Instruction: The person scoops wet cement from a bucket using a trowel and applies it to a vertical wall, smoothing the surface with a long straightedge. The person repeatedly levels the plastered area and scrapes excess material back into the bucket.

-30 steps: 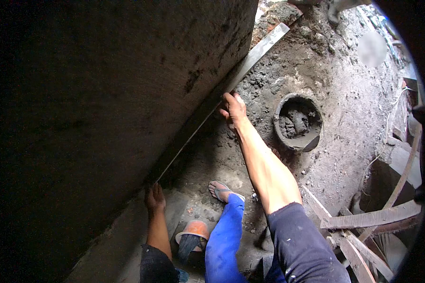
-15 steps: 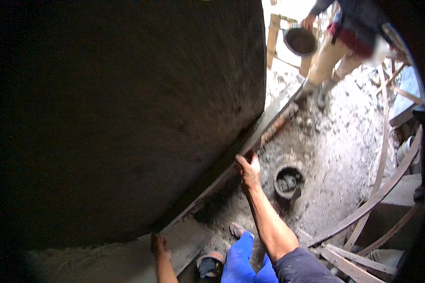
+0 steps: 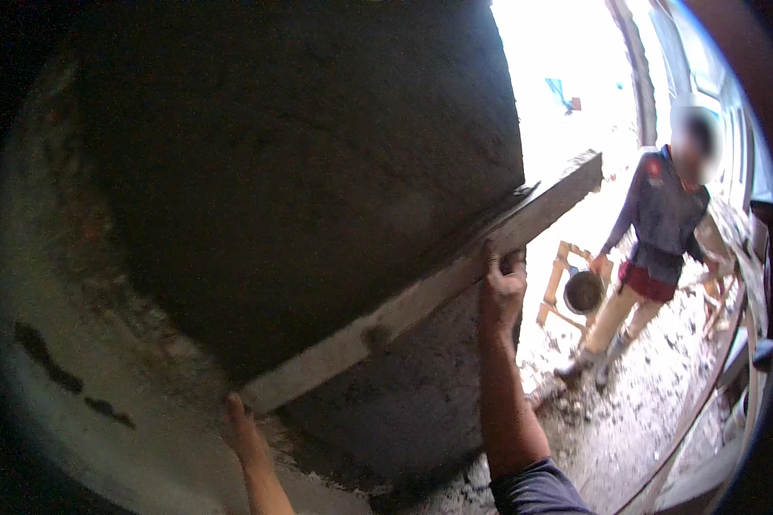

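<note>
A long, mortar-smeared straightedge board [image 3: 421,302] lies slantwise against a dark plastered wall [image 3: 318,172], rising from lower left to upper right. My left hand [image 3: 244,422] is closed at its lower left end, thumb up at the edge; the fingers behind are partly hidden. Farther along, my right hand [image 3: 504,290] grips the lower edge of the board, fingers wrapped round it. A ridge of dark mortar [image 3: 514,202] sits along the upper edge near the far end.
At the right, a co-worker [image 3: 661,223] stands holding a dark round pan [image 3: 584,293] beside a wooden frame [image 3: 555,283]. Rubble covers the ground [image 3: 593,429] there. A paler wall [image 3: 86,378] with dark smears meets the plastered one at left.
Both hands have moved the straightedge up the wall from low near the floor. My view has lifted, so the co-worker appears lower and more fully; the pots and my legs are out of view.
</note>
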### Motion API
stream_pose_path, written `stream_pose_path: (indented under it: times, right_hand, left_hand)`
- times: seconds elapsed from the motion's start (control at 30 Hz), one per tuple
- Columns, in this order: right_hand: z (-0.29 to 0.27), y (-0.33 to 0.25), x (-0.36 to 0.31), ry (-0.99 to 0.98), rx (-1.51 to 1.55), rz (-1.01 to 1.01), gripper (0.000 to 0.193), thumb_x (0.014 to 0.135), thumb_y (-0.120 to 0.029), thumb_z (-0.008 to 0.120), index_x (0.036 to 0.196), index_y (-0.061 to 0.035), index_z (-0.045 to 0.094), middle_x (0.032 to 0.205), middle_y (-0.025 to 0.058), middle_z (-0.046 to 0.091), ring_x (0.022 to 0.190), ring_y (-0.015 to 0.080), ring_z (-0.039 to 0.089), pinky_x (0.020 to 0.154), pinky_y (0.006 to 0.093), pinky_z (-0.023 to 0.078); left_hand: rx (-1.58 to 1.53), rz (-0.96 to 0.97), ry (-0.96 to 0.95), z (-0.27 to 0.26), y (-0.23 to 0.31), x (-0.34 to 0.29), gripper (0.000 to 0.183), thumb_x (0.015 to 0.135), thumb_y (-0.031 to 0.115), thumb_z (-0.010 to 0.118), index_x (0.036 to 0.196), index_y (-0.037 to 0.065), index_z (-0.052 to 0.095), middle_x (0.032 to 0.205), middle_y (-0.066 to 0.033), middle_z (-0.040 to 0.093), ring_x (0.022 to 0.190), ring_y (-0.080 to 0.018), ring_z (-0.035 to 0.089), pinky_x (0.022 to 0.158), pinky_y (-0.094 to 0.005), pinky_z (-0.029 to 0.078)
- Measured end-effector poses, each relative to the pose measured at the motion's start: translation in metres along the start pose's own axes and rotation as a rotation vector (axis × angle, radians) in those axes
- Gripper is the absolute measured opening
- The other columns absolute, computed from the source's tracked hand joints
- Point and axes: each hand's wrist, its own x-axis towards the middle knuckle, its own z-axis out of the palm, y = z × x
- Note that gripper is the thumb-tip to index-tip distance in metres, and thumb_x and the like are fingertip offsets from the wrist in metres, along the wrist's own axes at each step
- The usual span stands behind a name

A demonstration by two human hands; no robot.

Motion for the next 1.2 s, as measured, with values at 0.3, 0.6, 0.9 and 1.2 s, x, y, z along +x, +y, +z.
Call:
stream_pose_path:
  times: [0.3,0.6,0.9,1.2]
  right_hand:
    - [0.067,-0.158,0.149,-0.22,-0.076,-0.331,0.043,0.097,-0.033,0.056,0.117,0.0052,0.061,0.111,0.0255,0.065,0.105,0.0376,0.062,0.092,0.0441,0.046]
    - [0.16,-0.268,0.315,-0.014,-0.232,-0.968,0.048,0.098,-0.041,0.053,0.117,0.0023,0.061,0.113,0.0204,0.067,0.107,0.0333,0.065,0.091,0.0432,0.05]
    - [0.232,-0.39,0.439,-0.154,-0.309,-1.177,0.038,0.099,-0.035,0.052,0.119,-0.0032,0.062,0.105,0.0116,0.069,0.091,0.0244,0.066,0.082,0.0361,0.053]
    - [0.152,-0.367,0.345,-0.54,0.295,-0.884,0.061,0.1,-0.044,0.049,0.148,-0.0086,0.034,0.12,0.0125,0.065,0.108,0.0176,0.059,0.089,0.0394,0.051]
  left_hand:
    - [0.029,0.503,0.151,0.077,0.259,0.08,0.096,0.086,0.07,0.055,0.143,-0.006,0.039,0.146,-0.0272,0.042,0.137,-0.0384,0.04,0.112,-0.0512,0.031]
    - [0.007,0.932,0.219,0.115,0.446,0.174,0.077,0.089,0.061,0.06,0.131,-0.004,0.056,0.135,-0.0245,0.054,0.125,-0.0376,0.052,0.1,-0.0485,0.042]
    - [-0.023,0.789,0.295,0.158,0.626,0.22,0.077,0.087,0.046,0.071,0.14,-0.004,0.043,0.14,-0.0218,0.051,0.123,-0.0339,0.053,0.1,-0.045,0.044]
    - [-0.407,0.763,0.156,0.114,0.585,0.202,0.074,0.092,0.046,0.065,0.14,-0.005,0.042,0.139,-0.0195,0.051,0.121,-0.0331,0.054,0.101,-0.0476,0.044]
